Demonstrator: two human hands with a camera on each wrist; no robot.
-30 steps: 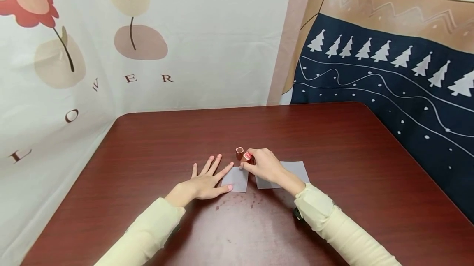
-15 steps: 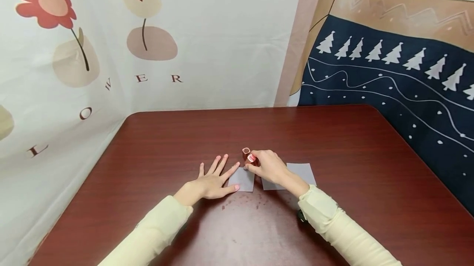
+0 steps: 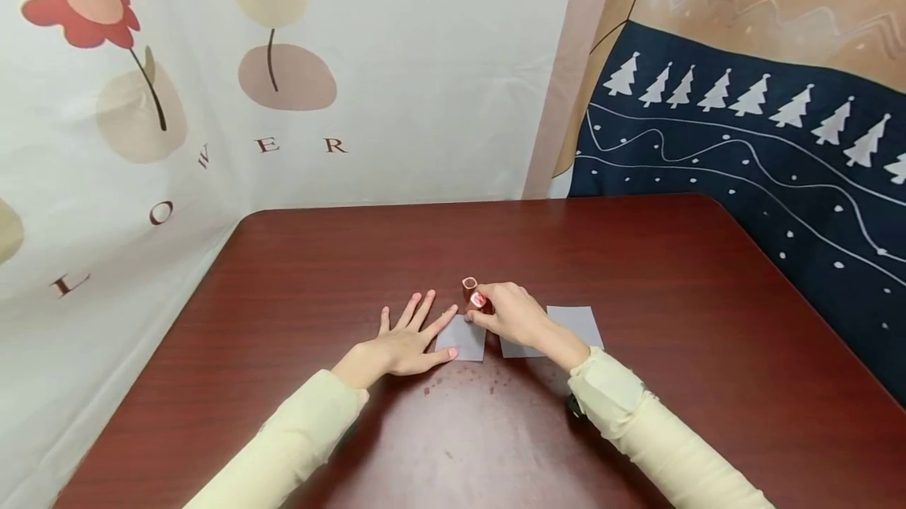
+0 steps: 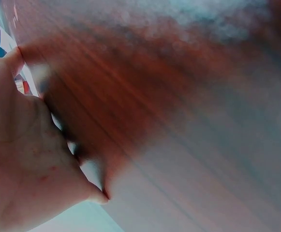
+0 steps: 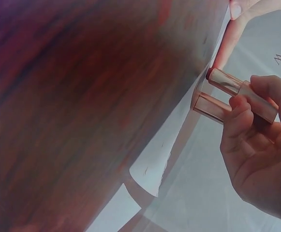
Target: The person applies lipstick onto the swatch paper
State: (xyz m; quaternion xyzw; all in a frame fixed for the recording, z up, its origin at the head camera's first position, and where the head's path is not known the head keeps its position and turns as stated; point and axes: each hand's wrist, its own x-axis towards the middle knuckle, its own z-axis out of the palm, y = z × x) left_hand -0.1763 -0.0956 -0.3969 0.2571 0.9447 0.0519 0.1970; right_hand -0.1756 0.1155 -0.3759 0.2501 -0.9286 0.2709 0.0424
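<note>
My left hand (image 3: 398, 348) lies with spread fingers on the table, its thumb and index fingertips at the edge of a small grey paper (image 3: 463, 340). My right hand (image 3: 520, 315) pinches a lipstick (image 5: 261, 104) with a shiny rose-gold body, its base turned up. The lipstick's red tip points down at the far edge of that paper; I cannot tell whether it touches. Just behind it stands the lipstick cap (image 3: 469, 286), its hollow end upward. In the left wrist view, the palm (image 4: 24, 159) hides most of the paper.
A larger grey paper (image 3: 576, 324) lies to the right, partly under the right forearm. Small dark smudges (image 3: 428, 391) mark the reddish-brown table (image 3: 340, 249) in front of the papers. Printed cloths (image 3: 425, 76) hang behind the table's far edge.
The head view has swung slightly, so everything sits a little farther right in it. Both hands, the lipstick and the cap keep nearly the same places on the table.
</note>
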